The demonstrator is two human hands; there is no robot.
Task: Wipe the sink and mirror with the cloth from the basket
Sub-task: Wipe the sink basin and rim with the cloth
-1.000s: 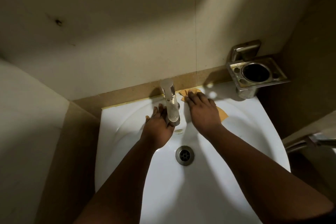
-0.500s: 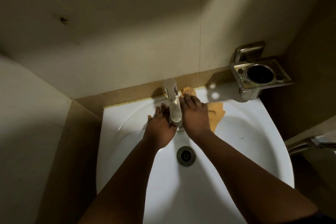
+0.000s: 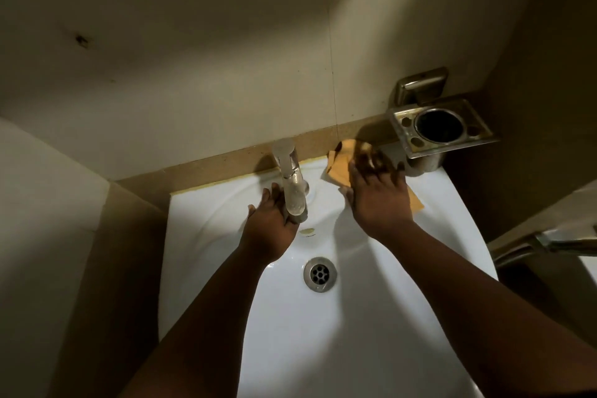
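Observation:
A white sink (image 3: pixel 371 317) fills the lower middle of the view, with a metal drain (image 3: pixel 319 274) in its bowl. An orange cloth (image 3: pixel 339 166) lies on the sink's back rim, right of the steel tap (image 3: pixel 292 186). My right hand (image 3: pixel 376 197) presses flat on the cloth with spread fingers, blurred at the tips. Under the tap's spout, my left hand (image 3: pixel 269 226) rests against the bowl wall with straight fingers. No mirror is in view.
A steel tumbler holder (image 3: pixel 439 131) is fixed to the wall just right of the cloth, close to my right fingertips. A metal fitting (image 3: pixel 546 244) juts in at the right edge. Tiled walls close the sink in behind and at left.
My right hand has slid the cloth along the back rim from beside the tap toward the tumbler holder. The left hand stays under the tap.

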